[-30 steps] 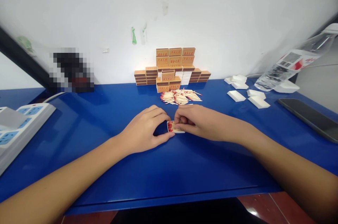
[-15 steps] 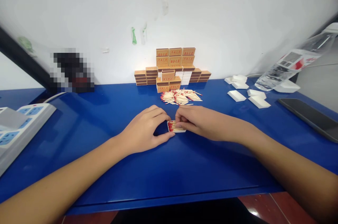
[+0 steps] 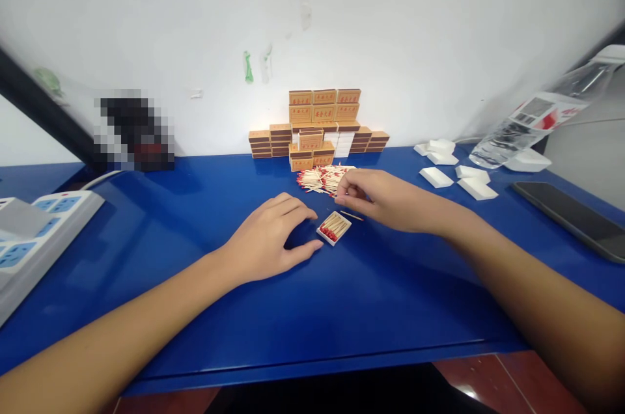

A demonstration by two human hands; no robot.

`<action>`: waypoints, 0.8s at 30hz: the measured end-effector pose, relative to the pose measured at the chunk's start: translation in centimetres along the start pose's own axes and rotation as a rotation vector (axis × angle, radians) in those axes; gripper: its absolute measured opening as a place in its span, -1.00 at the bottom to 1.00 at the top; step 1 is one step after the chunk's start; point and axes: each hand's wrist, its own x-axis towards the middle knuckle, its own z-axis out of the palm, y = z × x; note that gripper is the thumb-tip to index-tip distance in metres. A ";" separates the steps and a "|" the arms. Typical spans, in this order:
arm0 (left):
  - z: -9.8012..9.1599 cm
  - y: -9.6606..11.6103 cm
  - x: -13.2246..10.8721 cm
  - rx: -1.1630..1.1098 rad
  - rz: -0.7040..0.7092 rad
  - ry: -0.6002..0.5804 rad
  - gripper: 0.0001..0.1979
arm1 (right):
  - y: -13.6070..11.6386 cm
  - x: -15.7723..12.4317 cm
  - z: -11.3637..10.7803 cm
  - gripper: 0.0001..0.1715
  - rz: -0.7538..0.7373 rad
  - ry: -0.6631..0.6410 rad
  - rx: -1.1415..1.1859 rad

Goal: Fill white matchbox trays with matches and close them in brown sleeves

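A small white tray [image 3: 334, 228] filled with red-tipped matches sits turned at an angle on the blue table. My left hand [image 3: 278, 235] rests just left of it, thumb and fingers apart, holding nothing. Up and to the right of the tray is my right hand [image 3: 364, 196], its fingers curled at the edge of the match pile [image 3: 319, 178]; whether a match is between them is too small to tell. One loose match [image 3: 352, 215] lies between the tray and my right hand. Behind the pile stand stacked matchboxes [image 3: 324, 113].
White trays [image 3: 436, 177] lie on the right, beside a tilted plastic bottle [image 3: 530, 118] and a dark phone [image 3: 571, 215]. On the left is a white power strip [image 3: 49, 225]. The table's front edge [image 3: 312, 372] runs below my arms.
My right hand has left the tray and moved up toward the pile. The tray has turned and shifted slightly right, out of my left hand's touch. A loose match now shows beside it.
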 end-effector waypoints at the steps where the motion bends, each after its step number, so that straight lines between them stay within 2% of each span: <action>1: 0.0 0.0 0.0 -0.004 0.002 0.000 -0.69 | 0.2 0.1 -0.1 -0.73 0.013 0.036 -0.059; 3: 0.0 0.0 0.0 -0.009 0.008 0.000 -0.68 | 0.6 0.1 -0.3 -0.78 0.035 0.087 -0.164; 5: 0.0 0.1 0.0 -0.016 0.012 0.002 -0.68 | 0.8 0.1 -0.5 -0.80 0.028 0.081 -0.197; 8: -0.2 0.3 0.0 -0.038 0.033 -0.011 -0.64 | 0.7 -0.2 -0.7 -0.79 0.013 -0.018 -0.153; 11: -0.3 0.6 0.0 -0.061 0.071 -0.065 -0.63 | 0.5 -0.6 -0.6 -0.79 0.078 -0.151 -0.143; 15: -0.5 1.0 -0.1 -0.067 0.119 -0.140 -0.69 | 0.5 -0.7 -0.2 -0.81 0.108 -0.201 -0.171; 18: -0.5 1.1 -0.1 -0.051 0.128 -0.143 -0.68 | 0.5 -0.4 0.3 -0.80 0.097 -0.142 -0.260; 21: -0.4 0.9 -0.2 -0.038 0.126 -0.117 -0.68 | 0.0 -0.1 0.6 -0.83 0.072 0.030 -0.341; 24: -0.2 0.5 -0.3 -0.020 0.115 -0.055 -0.72 | -0.8 -0.1 0.4 -0.85 -0.061 0.098 -0.176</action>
